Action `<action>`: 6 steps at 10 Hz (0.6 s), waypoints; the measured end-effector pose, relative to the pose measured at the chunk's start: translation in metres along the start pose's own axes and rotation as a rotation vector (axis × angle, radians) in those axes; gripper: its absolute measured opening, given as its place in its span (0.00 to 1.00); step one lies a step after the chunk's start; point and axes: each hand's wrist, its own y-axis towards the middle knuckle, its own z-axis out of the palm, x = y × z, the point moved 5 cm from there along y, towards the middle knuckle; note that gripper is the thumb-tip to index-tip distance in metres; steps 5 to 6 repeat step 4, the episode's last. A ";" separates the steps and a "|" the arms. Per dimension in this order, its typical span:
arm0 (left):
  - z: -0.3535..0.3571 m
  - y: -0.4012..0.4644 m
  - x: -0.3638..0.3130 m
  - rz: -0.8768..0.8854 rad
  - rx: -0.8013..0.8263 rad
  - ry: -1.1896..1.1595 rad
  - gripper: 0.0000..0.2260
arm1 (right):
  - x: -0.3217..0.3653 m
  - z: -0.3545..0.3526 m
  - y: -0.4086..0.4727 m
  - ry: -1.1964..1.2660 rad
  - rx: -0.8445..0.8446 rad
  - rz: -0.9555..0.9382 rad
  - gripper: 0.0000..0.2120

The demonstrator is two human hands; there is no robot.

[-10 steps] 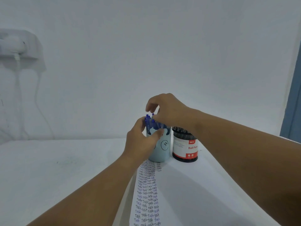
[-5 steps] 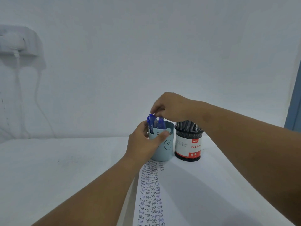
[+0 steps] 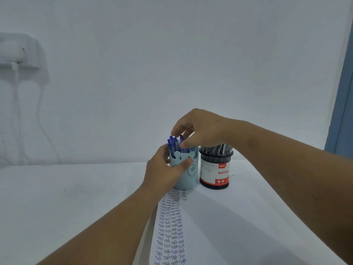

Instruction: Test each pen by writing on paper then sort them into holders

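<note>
Far left on wall: white socket box [image 3: 21, 52] with plug and cord [image 3: 41, 111] hanging down, partly cut off by frame edge. White tabletop [image 3: 66, 197] spreading below.

Left of centre: left hand [image 3: 165, 171] wrapping light blue holder [image 3: 186, 173], thumb lying across the bear-face cutout, fingers curling round the far side, hiding much of the holder's left wall. Holder standing upright on the top end of the paper [image 3: 219, 226].

Blue pens [image 3: 172, 143] standing in that holder, long axes near vertical, clicker ends pointing up, leaning slightly left; lower barrels hidden inside.

Directly above: right hand [image 3: 200, 129] reaching in from the right, grip closing with fingertips on the top of one pen; exact pen hard to make out behind the fingers.

Columns of handwritten "Test" [image 3: 172, 226] running down the paper toward the bottom edge, lowest rows cut off.

Right of blue holder, just beside it: black mesh holder [image 3: 215, 169] with red-and-white "Ball Pen" label, upright, dark pens [image 3: 217, 149] inside, tops partly blocked by the right wrist.

Far right: blue door frame [image 3: 343, 92], cut off.
</note>
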 end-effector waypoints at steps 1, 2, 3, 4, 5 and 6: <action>0.001 0.000 0.001 -0.016 0.000 0.010 0.24 | 0.003 0.002 -0.004 0.089 -0.081 -0.019 0.19; 0.000 -0.002 0.001 -0.012 0.003 0.006 0.26 | 0.003 0.005 -0.009 0.135 -0.176 -0.046 0.18; -0.001 -0.002 0.005 -0.013 0.012 -0.003 0.27 | -0.002 0.011 -0.011 0.144 -0.204 -0.065 0.14; -0.003 -0.003 0.004 0.011 -0.014 0.031 0.30 | -0.002 0.012 -0.019 0.110 -0.245 -0.093 0.12; -0.003 -0.003 0.004 0.011 -0.014 0.031 0.30 | -0.002 0.012 -0.019 0.110 -0.245 -0.093 0.12; -0.003 -0.003 0.004 0.011 -0.014 0.031 0.30 | -0.002 0.012 -0.019 0.110 -0.245 -0.093 0.12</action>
